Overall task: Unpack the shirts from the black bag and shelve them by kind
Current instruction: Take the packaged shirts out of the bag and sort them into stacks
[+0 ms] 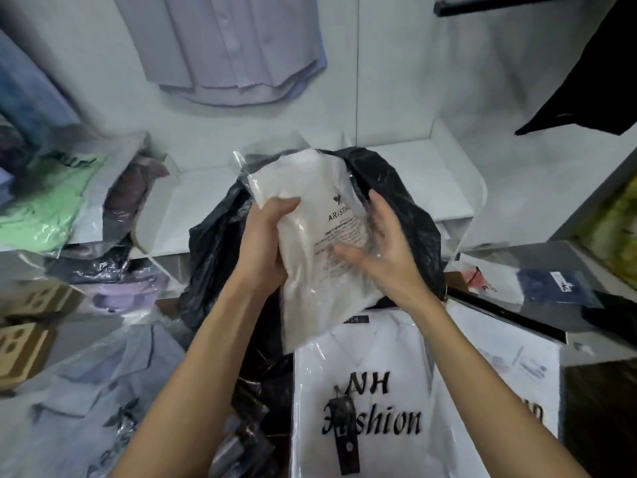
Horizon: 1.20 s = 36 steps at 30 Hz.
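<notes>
Shelf (396,174) first: white, low, behind everything, bare at its right half, with a green packet (44,201) and a brown packet (138,188) crowding the left end. In front of it sits the black bag (406,201), mouth slumped open, dark folds spilling down toward us. Below that, an NH packet (372,408) lies flat at our knees, with a pale blue packet (96,401) to its left. We hold the white packet (317,243) upright over the bag's mouth, clear of the shelf, not yet placed. Left hand (265,236) grips its left edge, fingers curled round onto the front. Right hand (379,243) lies spread and loose against the right face, fingers straight, pressing rather than clamping. Risks as we judge them: the film is slick and creased, and with only one hand truly gripping, the packet could slide out and drop back into the bag or onto the NH packet. The print on it is partly blurred, so kind may be misread and the shirt shelved with the wrong lot. The crowded left end could topple if we push in there. The bag's loose rim may snag the packet's lower corner.
</notes>
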### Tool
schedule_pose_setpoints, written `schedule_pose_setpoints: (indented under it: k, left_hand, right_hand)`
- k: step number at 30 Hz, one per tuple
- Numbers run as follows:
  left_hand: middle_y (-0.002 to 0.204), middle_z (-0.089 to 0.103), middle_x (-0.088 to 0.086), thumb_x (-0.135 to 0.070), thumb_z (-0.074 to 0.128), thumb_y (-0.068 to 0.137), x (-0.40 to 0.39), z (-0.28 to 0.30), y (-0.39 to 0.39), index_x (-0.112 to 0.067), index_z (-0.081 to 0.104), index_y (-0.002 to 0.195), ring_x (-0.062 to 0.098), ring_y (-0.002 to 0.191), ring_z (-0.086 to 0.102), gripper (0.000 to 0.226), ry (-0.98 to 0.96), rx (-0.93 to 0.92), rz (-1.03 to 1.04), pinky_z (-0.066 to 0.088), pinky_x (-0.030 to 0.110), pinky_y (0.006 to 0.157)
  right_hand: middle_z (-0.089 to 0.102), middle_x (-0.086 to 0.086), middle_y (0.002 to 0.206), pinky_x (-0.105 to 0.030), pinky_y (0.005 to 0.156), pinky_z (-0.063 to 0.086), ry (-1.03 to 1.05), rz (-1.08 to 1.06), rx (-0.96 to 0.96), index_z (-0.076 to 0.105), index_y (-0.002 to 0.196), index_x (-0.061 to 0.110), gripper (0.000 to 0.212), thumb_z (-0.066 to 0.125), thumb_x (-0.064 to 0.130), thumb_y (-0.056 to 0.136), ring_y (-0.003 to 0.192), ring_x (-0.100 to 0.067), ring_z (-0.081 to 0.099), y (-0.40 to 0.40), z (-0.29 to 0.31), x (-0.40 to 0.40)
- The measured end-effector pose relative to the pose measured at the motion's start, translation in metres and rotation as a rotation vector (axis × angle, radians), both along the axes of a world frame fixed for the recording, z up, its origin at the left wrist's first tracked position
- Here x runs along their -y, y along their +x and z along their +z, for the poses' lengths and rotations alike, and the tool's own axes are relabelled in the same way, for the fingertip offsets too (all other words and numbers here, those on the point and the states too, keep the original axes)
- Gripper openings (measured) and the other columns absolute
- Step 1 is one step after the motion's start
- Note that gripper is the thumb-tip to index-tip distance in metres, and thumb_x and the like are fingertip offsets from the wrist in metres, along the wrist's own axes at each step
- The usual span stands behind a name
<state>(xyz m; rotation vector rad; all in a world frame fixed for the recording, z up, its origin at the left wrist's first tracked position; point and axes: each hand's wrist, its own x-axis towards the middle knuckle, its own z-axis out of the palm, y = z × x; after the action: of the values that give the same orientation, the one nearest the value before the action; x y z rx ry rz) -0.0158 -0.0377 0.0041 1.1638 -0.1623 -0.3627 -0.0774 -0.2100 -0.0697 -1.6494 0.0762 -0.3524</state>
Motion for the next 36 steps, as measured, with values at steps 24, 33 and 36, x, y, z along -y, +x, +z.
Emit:
schedule_pose_setpoints:
  k: [24, 33, 36]
  left_hand:
    - [0.109, 0.077, 0.013, -0.019, 0.088, 0.071, -0.03, -0.025, -0.005, -0.008, 0.073, 0.11, 0.025, 0.096, 0.076, 0.043, 0.126, 0.048, -0.206, 0.059, 0.033, 0.078]
    - [0.108, 0.078, 0.011, -0.021, 0.079, 0.076, -0.001, -0.034, -0.034, -0.012, 0.07, 0.112, 0.027, 0.096, 0.076, 0.037, 0.015, -0.045, -0.064, 0.061, 0.036, 0.074]
    - [0.108, 0.078, 0.007, -0.023, 0.073, 0.089, 0.009, -0.036, -0.04, -0.018, 0.07, 0.114, 0.025, 0.099, 0.076, 0.025, 0.146, -0.01, -0.157, 0.061, 0.033, 0.075]
  right_hand:
    - [0.079, -0.006, 0.108, -0.032, 0.084, 0.062, 0.383, -0.149, 0.001, 0.075, 0.108, 0.013, 0.02, 0.065, 0.024, 0.095, 0.104, -0.022, 0.075, -0.065, 0.09, 0.028]
    - [0.077, -0.003, 0.117, -0.035, 0.092, 0.059, 0.273, -0.222, -0.126, 0.066, 0.125, 0.012, 0.05, 0.083, 0.013, 0.079, 0.112, -0.022, 0.072, -0.09, 0.019, 0.039]
    - [0.078, 0.0, 0.114, -0.026, 0.085, 0.06, 0.285, -0.338, -0.114, 0.067, 0.121, 0.016, 0.031, 0.074, 0.007, 0.091, 0.108, -0.019, 0.073, -0.11, 0.002, 0.046]
